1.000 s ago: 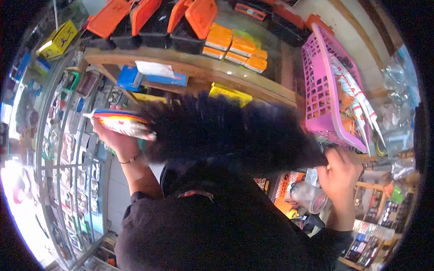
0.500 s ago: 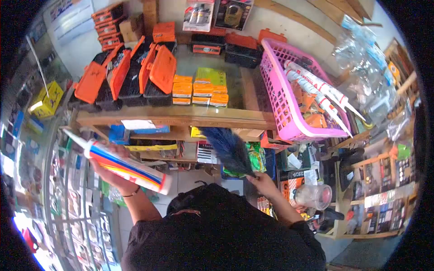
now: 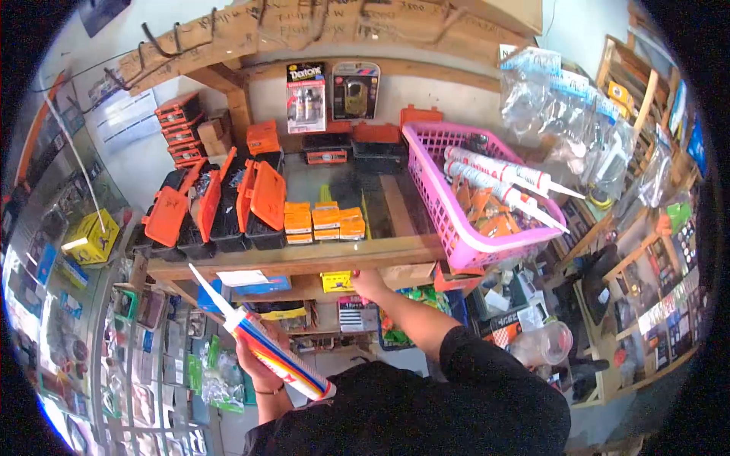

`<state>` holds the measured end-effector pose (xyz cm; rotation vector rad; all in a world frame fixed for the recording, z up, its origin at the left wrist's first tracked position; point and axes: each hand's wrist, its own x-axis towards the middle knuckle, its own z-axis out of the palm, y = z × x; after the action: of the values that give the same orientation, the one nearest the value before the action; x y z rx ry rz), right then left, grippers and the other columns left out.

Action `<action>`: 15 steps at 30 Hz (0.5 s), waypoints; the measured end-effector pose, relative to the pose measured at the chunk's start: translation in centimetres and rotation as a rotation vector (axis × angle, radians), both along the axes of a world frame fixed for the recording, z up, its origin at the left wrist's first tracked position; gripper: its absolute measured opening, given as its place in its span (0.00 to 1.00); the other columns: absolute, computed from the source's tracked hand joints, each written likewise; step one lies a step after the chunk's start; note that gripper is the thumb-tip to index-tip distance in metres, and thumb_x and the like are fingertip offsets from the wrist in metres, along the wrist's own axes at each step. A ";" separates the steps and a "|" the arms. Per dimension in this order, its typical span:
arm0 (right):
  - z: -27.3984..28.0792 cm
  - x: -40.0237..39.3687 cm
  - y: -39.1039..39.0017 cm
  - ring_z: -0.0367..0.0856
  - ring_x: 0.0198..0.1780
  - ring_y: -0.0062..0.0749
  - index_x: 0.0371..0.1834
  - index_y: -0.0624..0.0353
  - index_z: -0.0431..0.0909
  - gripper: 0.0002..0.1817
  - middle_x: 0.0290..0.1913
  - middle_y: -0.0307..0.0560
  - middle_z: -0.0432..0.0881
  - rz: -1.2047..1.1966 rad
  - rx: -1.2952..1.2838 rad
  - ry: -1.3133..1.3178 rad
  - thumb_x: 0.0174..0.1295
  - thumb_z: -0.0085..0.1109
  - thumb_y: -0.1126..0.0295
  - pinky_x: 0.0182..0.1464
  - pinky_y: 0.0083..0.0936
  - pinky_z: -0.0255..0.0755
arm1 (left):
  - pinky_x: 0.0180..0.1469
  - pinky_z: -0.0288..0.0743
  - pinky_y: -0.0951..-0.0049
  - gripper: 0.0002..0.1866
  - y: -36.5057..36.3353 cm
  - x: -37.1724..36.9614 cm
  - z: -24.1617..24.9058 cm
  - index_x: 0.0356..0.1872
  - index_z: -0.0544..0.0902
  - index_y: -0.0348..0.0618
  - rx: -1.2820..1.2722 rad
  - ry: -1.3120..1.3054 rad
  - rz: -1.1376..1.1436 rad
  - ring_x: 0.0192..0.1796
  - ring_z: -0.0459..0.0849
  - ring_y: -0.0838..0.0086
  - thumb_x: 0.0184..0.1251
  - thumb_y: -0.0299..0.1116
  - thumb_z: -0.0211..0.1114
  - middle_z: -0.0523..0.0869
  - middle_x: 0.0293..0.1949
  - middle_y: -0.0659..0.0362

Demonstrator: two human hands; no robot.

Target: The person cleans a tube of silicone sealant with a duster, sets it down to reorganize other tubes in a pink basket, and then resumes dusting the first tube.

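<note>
My left hand (image 3: pixel 262 365) is closed around a sealant cartridge (image 3: pixel 277 357) with red, orange and blue stripes. Its long white nozzle points up and left. My right hand (image 3: pixel 370 286) reaches to the underside of the wooden shelf edge, its fingers curled. A small red bit shows at its fingertips, and the rest of what it may hold is hidden. Just left of those fingers, a yellow box (image 3: pixel 335 282) sits on the lower shelf. Above, several small orange boxes (image 3: pixel 325 220) are stacked on the glass top.
Open black cases with orange lids (image 3: pixel 265 194) stand at the left of the glass top. On the right, a pink basket (image 3: pixel 449 220) holds white cartridges (image 3: pixel 494 178). Metal hooks hang from a wooden beam (image 3: pixel 342 26) overhead. A clear plastic jar (image 3: pixel 544 346) lies lower right.
My right hand has moved up and left to the shelf edge; the dark blue feather duster it held is out of sight. The cartridge has moved right and down. The view has tilted upward.
</note>
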<state>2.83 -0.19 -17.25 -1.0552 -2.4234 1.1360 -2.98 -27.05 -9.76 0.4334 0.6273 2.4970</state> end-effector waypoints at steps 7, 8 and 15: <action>-2.9 2.1 -1.3 0.78 0.33 0.42 0.29 0.61 0.72 0.12 0.23 0.52 0.77 -0.160 0.545 0.306 0.48 0.57 0.63 0.36 0.39 0.69 | 0.26 0.70 0.73 0.29 0.5 0.4 0.7 0.46 0.66 0.41 -0.113 0.086 -0.134 0.24 0.73 0.72 0.50 0.53 0.58 0.72 0.26 0.56; -2.6 3.0 -1.8 0.78 0.32 0.40 0.31 0.61 0.73 0.13 0.25 0.51 0.78 -0.058 0.539 0.197 0.48 0.57 0.62 0.35 0.36 0.70 | 0.27 0.71 0.72 0.29 0.8 0.4 1.6 0.46 0.65 0.41 -0.152 0.088 -0.148 0.25 0.74 0.71 0.49 0.51 0.60 0.73 0.26 0.56; 15.4 8.0 -7.1 0.73 0.27 0.30 0.35 0.62 0.73 0.15 0.23 0.44 0.72 0.588 0.142 0.037 0.52 0.57 0.61 0.33 0.26 0.69 | 0.34 0.73 0.72 0.30 6.8 -2.1 8.2 0.48 0.62 0.36 -0.218 0.625 -0.214 0.31 0.76 0.71 0.48 0.43 0.63 0.74 0.31 0.54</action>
<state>10.82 -7.24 -1.85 -0.2708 -2.8183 1.0939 -5.06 -20.24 -1.52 1.1459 1.0141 2.0452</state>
